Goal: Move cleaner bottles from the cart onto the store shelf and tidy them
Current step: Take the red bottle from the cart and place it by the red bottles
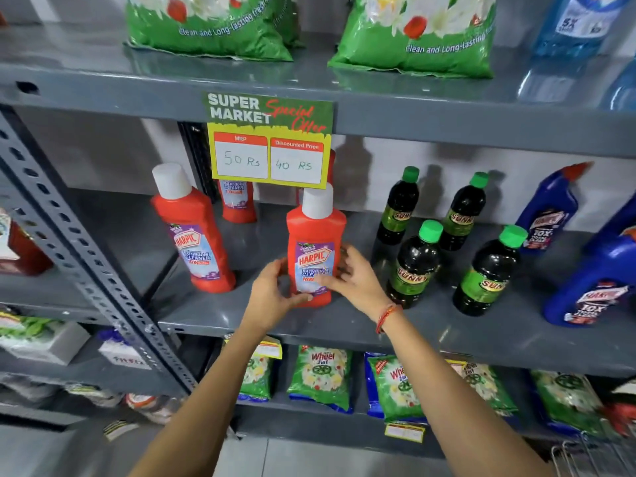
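Note:
A red Harpic cleaner bottle with a white cap stands upright on the grey middle shelf, near its front edge. My left hand wraps its lower left side and my right hand holds its lower right side, fingers over the label. A second red Harpic bottle stands to the left, leaning slightly. Another red bottle stands behind, partly hidden by the price sign. A corner of a wire cart shows at the bottom right.
Several dark Sunny bottles with green caps stand to the right, then blue Harpic bottles. Green detergent bags lie on the shelf above and the shelf below. A perforated grey upright bounds the shelf's left side.

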Demonstrator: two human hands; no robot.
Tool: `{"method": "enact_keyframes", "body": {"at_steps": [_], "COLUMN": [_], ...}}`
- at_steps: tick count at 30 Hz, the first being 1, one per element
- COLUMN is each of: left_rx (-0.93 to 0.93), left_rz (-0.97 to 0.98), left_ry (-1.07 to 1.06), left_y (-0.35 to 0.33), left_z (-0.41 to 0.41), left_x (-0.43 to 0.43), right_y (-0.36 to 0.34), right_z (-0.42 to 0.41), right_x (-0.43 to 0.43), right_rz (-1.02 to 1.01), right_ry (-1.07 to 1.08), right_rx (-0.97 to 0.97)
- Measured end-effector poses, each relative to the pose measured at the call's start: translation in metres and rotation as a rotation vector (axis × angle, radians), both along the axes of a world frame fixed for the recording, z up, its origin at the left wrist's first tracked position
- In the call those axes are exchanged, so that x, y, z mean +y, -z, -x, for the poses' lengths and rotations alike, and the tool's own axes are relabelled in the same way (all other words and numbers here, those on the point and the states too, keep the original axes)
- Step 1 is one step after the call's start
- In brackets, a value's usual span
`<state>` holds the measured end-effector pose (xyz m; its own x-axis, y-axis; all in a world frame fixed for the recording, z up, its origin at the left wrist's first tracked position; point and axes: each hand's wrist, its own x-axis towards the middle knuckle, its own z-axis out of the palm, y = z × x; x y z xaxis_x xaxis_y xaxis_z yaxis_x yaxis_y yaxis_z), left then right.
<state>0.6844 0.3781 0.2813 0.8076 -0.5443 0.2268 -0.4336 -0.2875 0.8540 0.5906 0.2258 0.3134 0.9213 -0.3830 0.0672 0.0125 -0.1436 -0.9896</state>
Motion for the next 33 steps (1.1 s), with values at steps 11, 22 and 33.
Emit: {"method": "enact_keyframes", "body": {"at_steps": [11, 22, 33], "left_rx": [0.098, 0.152, 0.134], "left_rz": [0.072, 0.047, -0.013], "left_ry": [-0.606, -0.593, -0.597], "left_y": [0.019, 0.025, 0.022], "left_z": [-0.057, -0.075, -0.073], "left_x": [0.074, 0.071, 0.071], "right_y": [0.056, 0.048, 0.056], "right_z": [-0.017, -0.04, -0.046], "right_x": [0.024, 0.02, 0.013], "right_rz": [0.056, 0.059, 0.055], "right_ry": [0.137, 0.042, 0.003], "right_rx": [0.148, 0.194, 0.24]}}
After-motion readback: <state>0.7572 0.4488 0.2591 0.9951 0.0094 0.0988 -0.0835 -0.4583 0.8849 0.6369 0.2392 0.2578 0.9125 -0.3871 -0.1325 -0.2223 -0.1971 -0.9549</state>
